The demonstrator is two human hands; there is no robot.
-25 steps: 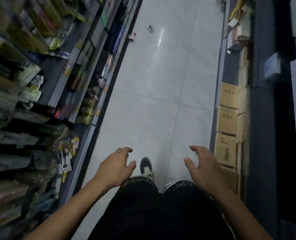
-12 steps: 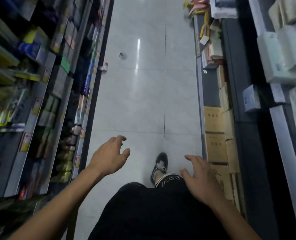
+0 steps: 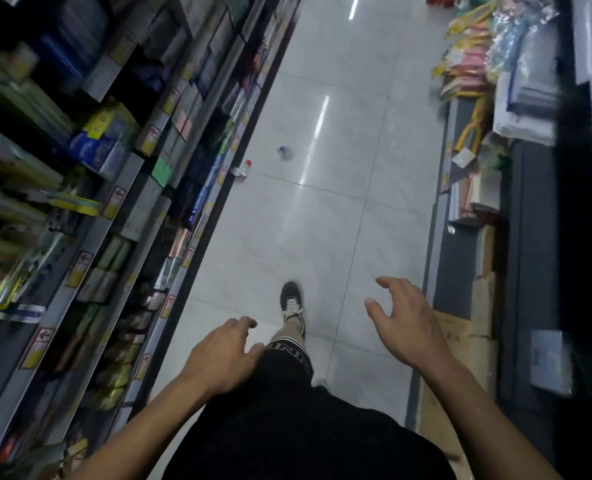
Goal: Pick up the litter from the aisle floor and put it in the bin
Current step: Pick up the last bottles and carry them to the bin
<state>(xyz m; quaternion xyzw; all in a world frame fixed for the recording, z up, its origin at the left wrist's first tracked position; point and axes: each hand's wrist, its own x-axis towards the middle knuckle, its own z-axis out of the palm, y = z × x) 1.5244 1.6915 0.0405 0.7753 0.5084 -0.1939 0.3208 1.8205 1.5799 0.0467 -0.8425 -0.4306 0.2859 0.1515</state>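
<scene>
Two pieces of litter lie on the pale tiled aisle floor ahead. A small crumpled clear bottle with a blue cap (image 3: 285, 153) rests mid-aisle. A crushed bottle with a red cap (image 3: 242, 169) lies against the base of the left shelving. My left hand (image 3: 220, 355) and my right hand (image 3: 403, 320) hover in front of my body, well short of both, fingers spread and holding nothing. No bin is in view.
Stocked shelving (image 3: 121, 188) lines the left side of the aisle. On the right stand low shelves with packaged goods (image 3: 478, 74) and cardboard boxes (image 3: 460, 344). One foot in a dark shoe (image 3: 291, 299) is stepping forward on the floor.
I have walked forward along the aisle; both bottles appear nearer and lower in view. The view has swung, and my hands stay spread in front of me.
</scene>
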